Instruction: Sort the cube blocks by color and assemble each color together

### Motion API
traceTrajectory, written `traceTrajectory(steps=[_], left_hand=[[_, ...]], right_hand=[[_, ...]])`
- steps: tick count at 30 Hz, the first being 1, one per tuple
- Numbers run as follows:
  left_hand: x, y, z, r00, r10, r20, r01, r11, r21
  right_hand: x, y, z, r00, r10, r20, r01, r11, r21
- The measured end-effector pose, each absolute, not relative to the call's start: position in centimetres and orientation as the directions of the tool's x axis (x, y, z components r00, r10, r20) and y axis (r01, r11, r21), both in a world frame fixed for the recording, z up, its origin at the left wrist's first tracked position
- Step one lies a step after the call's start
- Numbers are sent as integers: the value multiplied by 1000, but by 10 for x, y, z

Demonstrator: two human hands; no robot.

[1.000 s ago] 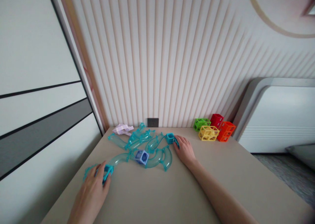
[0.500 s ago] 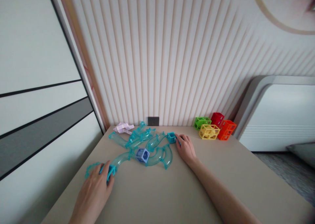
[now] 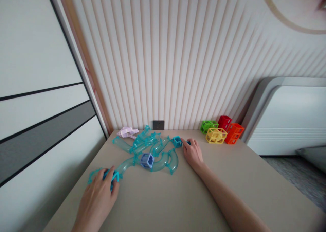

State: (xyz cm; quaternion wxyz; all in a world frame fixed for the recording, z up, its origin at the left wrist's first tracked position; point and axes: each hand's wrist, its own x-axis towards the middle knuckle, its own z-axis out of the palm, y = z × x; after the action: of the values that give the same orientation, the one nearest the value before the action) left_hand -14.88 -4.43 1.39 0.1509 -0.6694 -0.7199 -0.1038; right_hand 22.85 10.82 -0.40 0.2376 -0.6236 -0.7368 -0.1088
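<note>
My left hand (image 3: 99, 194) is closed round a bright blue open-frame cube block (image 3: 115, 176) at the table's left side. Its fingers cover much of the block. At the back, my right hand (image 3: 193, 153) has its fingers curled over a blue block (image 3: 188, 142), of which only a small part shows. Just left of those fingertips stands another blue cube block (image 3: 177, 142). Clear teal curved tube pieces (image 3: 161, 164) lie between the hands, with a periwinkle cube block (image 3: 147, 160) among them.
Green (image 3: 209, 126), yellow (image 3: 216, 136), red (image 3: 225, 122) and orange (image 3: 234, 133) frame blocks stand at the back right. Pale purple pieces (image 3: 127, 132) lie at the back left. A ribbed wall (image 3: 163, 62) with a black socket (image 3: 158, 125) borders the table (image 3: 163, 204).
My right hand has shifted slightly right, and more of the blue block under its fingers shows. The left hand stays closed on its block, almost unmoved.
</note>
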Motion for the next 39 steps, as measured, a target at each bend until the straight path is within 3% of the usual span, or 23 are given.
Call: traceTrajectory(steps=[15,20,25,32,34,39], left_hand=[[-163,-37,17,-186,884,428,878,-46,476],[-160,-40,24,-115,927,358,851,-94,517],[-154,-42,29,-4,988,154,846,-79,528],[-150,-39,38,7,1000,18,845,-16,535],[-151,-37,39,9,1000,29,828,-24,560],[-149,-32,46,-91,973,214,718,-85,691]], right_hand=[[229,110,-7,-131,858,496,957,239,-162],[230,109,-7,-133,863,487,959,237,-158],[230,109,-8,-129,864,487,960,232,-157],[229,108,-6,-129,865,484,958,235,-166],[229,108,-6,-125,867,483,959,230,-165],[229,108,-5,-133,862,490,952,248,-178]])
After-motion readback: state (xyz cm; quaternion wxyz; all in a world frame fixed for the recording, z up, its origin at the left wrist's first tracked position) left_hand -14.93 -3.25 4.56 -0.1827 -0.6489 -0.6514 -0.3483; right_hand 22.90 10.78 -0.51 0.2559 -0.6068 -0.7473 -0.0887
